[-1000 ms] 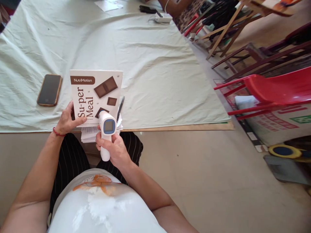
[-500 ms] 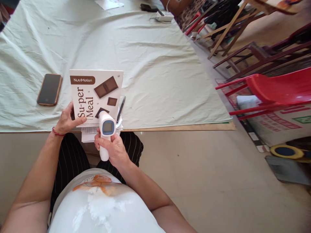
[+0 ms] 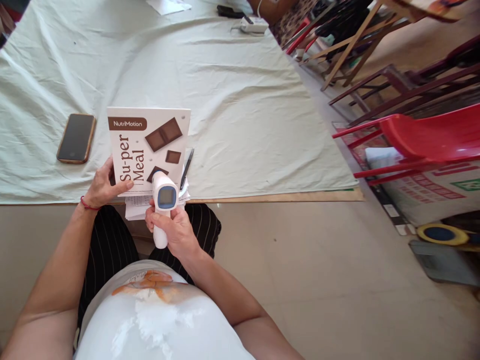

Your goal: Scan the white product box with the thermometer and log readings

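Observation:
My left hand [image 3: 107, 184] grips the lower left corner of a white box [image 3: 129, 150] printed "NutriMotion Su-per Meal" with brown chocolate pieces; the thumb lies on its front and the other fingers are mostly hidden behind. In my right hand [image 3: 176, 227] is a white infrared thermometer [image 3: 161, 235] with a blue-framed grey screen facing me. Its head overlaps the lower right of the box; I cannot tell whether they touch. Beneath the box, printed papers [image 3: 135, 212] stick out over the table edge. A black pen [image 3: 186, 169] lies just right of the box.
A smartphone [image 3: 76, 138] lies left of the box on the pale tablecloth [image 3: 255, 125]. At the far side are a white paper [image 3: 168, 6], a dark object [image 3: 229, 12] and a white device with a cable [image 3: 254, 25]. A red plastic chair [image 3: 431, 132] stands at right.

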Motion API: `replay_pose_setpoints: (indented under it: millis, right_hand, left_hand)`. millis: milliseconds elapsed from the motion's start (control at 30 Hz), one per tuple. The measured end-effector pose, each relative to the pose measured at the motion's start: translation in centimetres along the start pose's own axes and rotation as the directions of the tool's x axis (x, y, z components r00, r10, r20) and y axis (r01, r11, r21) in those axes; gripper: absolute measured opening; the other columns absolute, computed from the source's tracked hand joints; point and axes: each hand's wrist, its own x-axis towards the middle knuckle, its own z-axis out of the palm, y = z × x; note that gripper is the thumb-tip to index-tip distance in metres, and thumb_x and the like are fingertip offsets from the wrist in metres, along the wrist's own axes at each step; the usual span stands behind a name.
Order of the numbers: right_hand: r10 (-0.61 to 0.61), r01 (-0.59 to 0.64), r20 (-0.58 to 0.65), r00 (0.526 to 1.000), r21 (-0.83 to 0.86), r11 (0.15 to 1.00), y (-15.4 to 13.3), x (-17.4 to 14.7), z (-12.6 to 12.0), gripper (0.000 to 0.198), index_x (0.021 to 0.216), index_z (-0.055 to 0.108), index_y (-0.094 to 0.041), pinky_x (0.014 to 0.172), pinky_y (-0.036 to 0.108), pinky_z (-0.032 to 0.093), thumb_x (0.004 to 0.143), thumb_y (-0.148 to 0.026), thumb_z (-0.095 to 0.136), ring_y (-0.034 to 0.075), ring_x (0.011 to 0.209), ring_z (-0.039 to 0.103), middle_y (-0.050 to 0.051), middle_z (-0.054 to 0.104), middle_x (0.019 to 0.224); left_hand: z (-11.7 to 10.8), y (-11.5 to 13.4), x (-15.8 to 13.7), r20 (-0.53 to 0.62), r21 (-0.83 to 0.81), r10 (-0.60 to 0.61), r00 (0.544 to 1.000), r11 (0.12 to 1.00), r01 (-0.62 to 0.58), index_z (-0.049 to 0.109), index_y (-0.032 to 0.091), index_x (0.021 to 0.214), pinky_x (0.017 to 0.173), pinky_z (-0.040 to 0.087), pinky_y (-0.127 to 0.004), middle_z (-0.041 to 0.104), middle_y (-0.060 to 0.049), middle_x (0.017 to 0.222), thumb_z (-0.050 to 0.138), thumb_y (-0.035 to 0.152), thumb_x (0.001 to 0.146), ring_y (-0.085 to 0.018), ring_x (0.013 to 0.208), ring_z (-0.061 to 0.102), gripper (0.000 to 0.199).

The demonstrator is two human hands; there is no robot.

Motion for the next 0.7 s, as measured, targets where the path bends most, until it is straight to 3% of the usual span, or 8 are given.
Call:
replay_pose_setpoints:
  millis: [700]
  right_hand:
    - [0.009,-0.009,-0.005,1.000,0.015,1.000,0.02,0.00,0.18,0.038,0.081,0.060,-0.024,0.055,0.029,0.035,0.064,-0.043,0.087,0.010,0.054,0.045,-0.007,0.058,0.060]
  left_hand:
    - [0.16,0.38,0.09,0.000,-0.014,0.013,1.000,1.000,-0.013,0.068,0.020,0.119,0.077,0.065,-0.038,0.078,-0.011,0.110,0.090,0.054,0.076,-0.029,0.093,0.075,0.059]
